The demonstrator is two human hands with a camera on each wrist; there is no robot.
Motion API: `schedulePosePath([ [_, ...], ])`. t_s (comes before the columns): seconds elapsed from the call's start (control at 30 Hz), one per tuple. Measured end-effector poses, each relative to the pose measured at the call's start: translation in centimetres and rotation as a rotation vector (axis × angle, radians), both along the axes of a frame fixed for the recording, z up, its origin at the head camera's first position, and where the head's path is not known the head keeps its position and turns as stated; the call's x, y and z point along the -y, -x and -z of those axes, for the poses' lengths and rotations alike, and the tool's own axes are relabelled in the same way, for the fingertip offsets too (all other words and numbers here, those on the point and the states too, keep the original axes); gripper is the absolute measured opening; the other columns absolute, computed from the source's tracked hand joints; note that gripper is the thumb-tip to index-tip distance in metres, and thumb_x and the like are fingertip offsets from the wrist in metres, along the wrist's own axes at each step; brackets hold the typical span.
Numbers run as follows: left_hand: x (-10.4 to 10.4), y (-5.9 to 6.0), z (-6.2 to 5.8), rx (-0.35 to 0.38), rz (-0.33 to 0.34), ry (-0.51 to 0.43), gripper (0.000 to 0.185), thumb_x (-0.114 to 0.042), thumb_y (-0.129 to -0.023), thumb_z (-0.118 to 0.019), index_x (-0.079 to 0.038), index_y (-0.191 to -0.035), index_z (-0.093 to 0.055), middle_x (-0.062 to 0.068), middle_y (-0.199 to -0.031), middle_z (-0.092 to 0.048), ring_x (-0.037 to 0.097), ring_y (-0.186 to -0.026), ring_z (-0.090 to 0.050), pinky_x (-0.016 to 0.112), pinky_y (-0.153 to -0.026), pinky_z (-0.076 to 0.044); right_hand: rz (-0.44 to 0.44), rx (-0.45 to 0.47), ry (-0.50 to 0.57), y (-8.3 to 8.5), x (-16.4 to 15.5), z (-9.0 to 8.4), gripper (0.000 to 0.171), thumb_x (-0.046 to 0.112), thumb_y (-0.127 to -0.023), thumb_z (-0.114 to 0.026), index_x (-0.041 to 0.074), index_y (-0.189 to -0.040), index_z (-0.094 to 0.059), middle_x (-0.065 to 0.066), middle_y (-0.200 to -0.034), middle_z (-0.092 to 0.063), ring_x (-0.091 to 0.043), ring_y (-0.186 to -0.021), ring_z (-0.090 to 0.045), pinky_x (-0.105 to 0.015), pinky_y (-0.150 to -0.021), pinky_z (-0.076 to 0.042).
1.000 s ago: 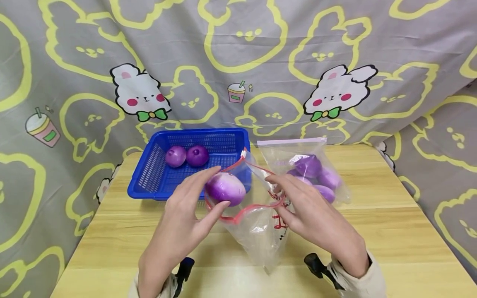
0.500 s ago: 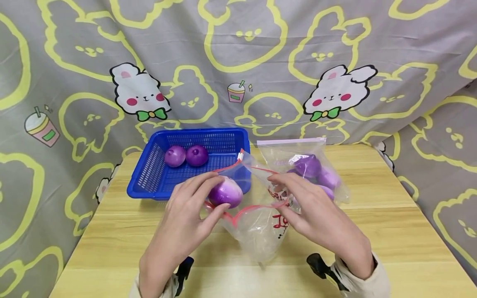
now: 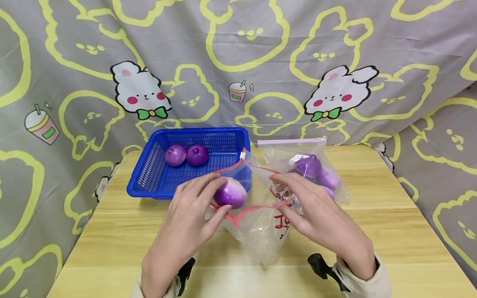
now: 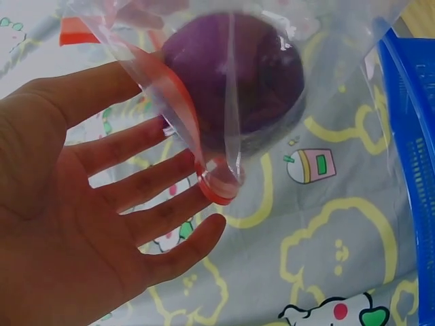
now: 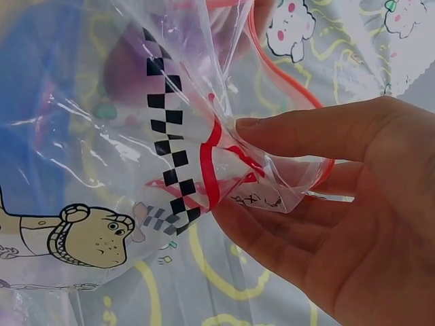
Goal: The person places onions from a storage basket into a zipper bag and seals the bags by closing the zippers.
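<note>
My left hand (image 3: 188,211) holds a purple onion (image 3: 234,193), paler on top, between thumb and fingers at the mouth of a clear zip bag (image 3: 257,236). In the left wrist view, the onion (image 4: 234,75) shows dark behind the bag's film, and several fingers are spread out beside the red zip edge (image 4: 180,102). My right hand (image 3: 316,207) pinches the opposite side of the mouth, keeping it spread. Thumb and fingers grip the printed film (image 5: 224,163) in the right wrist view. The bag's lower part hangs down over the table.
A blue basket (image 3: 147,191) at the back left holds two purple onions (image 3: 186,155). Behind my right hand lies another clear bag (image 3: 272,147) with several purple onions (image 3: 308,166) inside. A patterned cloth (image 3: 268,62) hangs behind the wooden table (image 3: 387,231).
The onion in my left hand has moved slightly down and right, further into the bag's mouth. My right hand stays at the bag's edge, a little further right.
</note>
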State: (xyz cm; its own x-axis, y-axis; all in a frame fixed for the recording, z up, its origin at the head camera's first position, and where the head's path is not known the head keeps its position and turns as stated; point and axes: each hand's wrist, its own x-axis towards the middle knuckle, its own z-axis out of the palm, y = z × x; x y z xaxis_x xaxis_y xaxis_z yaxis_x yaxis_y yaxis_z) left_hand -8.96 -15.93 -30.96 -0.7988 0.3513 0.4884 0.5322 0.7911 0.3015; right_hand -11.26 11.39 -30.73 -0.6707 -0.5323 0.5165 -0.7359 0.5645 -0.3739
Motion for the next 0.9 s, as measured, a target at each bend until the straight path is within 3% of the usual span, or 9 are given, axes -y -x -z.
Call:
schedulePosePath([
  [0.53, -0.33, 0.01, 0.18, 0.002, 0.022, 0.038, 0.046, -0.025, -0.084, -0.081, -0.010, -0.125, -0.065, 0.012, -0.134, -0.060, 0.027, -0.128, -0.051, 0.051, -0.106, -0.039, 0.020, 0.001, -0.008, 0.19, -0.93, -0.21, 0.067, 0.002, -0.081, -0.073, 0.010, -0.143, -0.049, -0.004, -0.125, -0.064, -0.016, -0.109, -0.062, -0.033, -0.091, -0.052],
  [0.9, -0.30, -0.13, 0.05, -0.036, 0.079, -0.043, 0.032, -0.017, -0.089, -0.075, -0.009, -0.119, -0.068, 0.010, -0.129, -0.062, 0.024, -0.125, -0.053, 0.049, -0.105, -0.040, 0.043, 0.060, -0.022, 0.10, -0.86, -0.05, 0.057, 0.005, -0.083, -0.072, 0.008, -0.138, -0.053, -0.001, -0.130, -0.062, -0.013, -0.109, -0.061, -0.036, -0.091, -0.052],
])
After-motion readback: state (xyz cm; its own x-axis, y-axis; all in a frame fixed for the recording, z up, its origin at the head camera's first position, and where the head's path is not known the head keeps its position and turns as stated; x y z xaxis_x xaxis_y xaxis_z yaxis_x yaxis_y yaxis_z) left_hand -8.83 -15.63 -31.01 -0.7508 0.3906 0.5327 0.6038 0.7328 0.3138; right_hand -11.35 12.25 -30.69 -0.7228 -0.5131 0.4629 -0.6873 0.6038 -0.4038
